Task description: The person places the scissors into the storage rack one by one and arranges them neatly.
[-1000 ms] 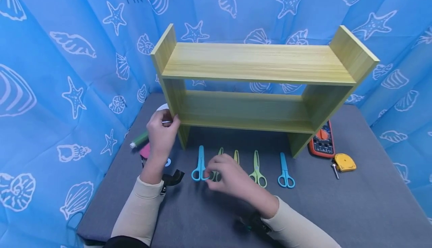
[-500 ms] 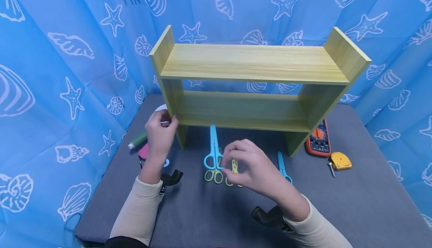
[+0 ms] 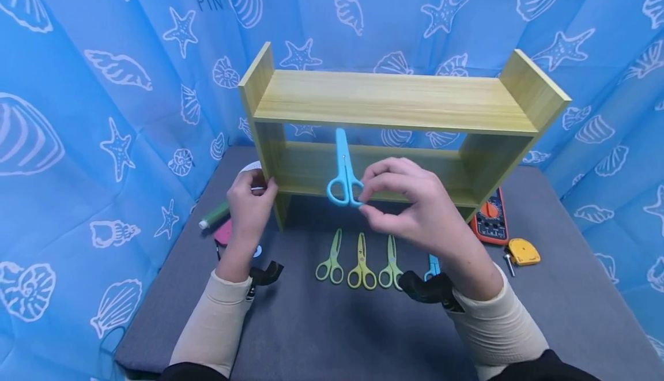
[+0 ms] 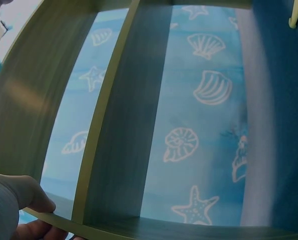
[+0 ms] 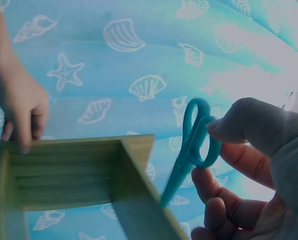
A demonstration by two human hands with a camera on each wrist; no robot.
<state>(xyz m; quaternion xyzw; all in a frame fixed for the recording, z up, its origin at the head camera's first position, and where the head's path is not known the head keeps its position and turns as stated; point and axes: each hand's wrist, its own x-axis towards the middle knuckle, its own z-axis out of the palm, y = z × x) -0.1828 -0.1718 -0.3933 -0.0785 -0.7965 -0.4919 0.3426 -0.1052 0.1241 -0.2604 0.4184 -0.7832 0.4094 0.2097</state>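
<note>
My right hand [image 3: 420, 202] pinches a pair of blue scissors [image 3: 342, 168] by one handle loop, blades pointing up, raised in front of the wooden shelf [image 3: 389, 95]. In the right wrist view the thumb and fingers grip the loop of the scissors [image 5: 189, 150]. My left hand [image 3: 251, 205] holds the front edge of the shelf's left side panel; in the left wrist view its thumb [image 4: 36, 197] lies on the inner face of that panel. Below, on the grey table, lie a green pair of scissors [image 3: 330, 263], a yellow pair [image 3: 361, 266] and another green pair [image 3: 391, 263].
A second blue pair of scissors [image 3: 433, 264] is partly behind the right forearm. To the right sit a red multimeter [image 3: 491, 219], a yellow tape measure [image 3: 524, 252] and a bolt [image 3: 509, 264]. A green tube [image 3: 215, 215] and a pink item [image 3: 223, 233] lie near the left arm.
My right hand has picked the blue scissors up from the left end of the row and lifted them up and right, before the shelf. The left hand stays on the side panel.
</note>
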